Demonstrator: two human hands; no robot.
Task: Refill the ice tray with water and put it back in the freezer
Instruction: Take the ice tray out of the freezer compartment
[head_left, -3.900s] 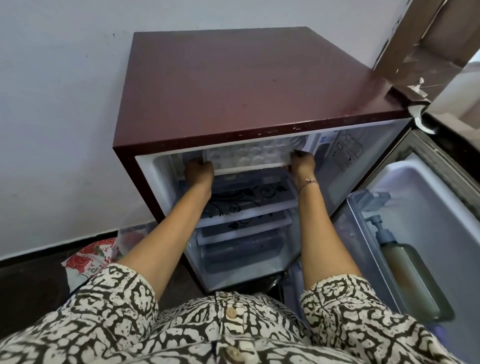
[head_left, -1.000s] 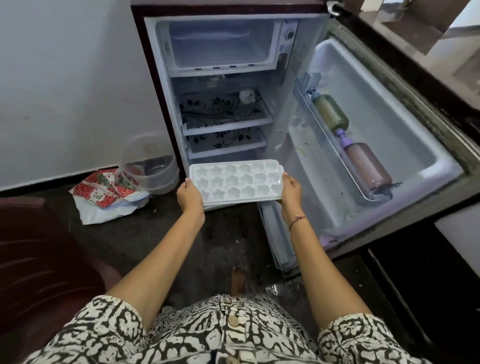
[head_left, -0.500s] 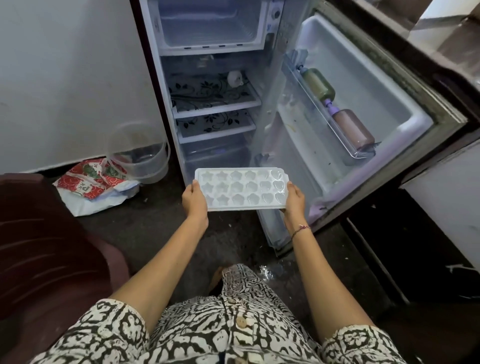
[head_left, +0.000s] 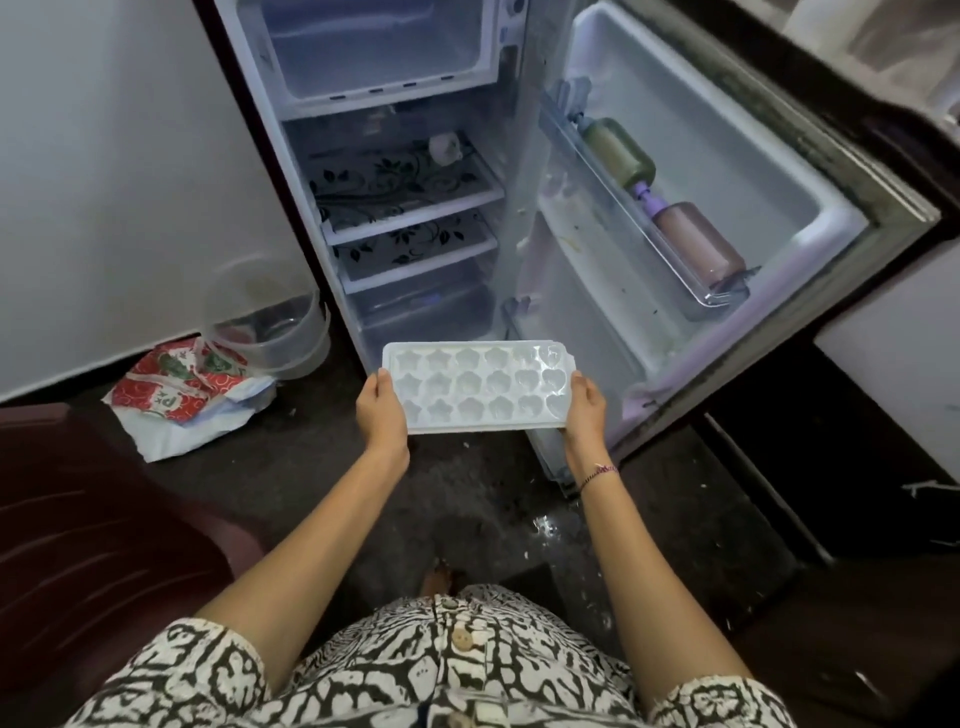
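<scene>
- The left hand (head_left: 382, 410) is closed on the left short end of the tray (head_left: 478, 387), and the right hand (head_left: 587, 410) on the right end.
- The tray is held level above the floor, just in front of the open fridge (head_left: 415, 218).
- The moulds look empty, so the tray is judged light, and its thin plastic is likely to twist.
- Once filled, it is best carried level by both ends, as spilling is to be expected.
- The freezer (head_left: 374, 47) is seen open at the top.

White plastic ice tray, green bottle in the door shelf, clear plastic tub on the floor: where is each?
white plastic ice tray (head_left: 475, 387): head view, on its middle moulds.
green bottle (head_left: 618, 153): head view, on its body.
clear plastic tub (head_left: 288, 353): head view, on its near wall.
</scene>
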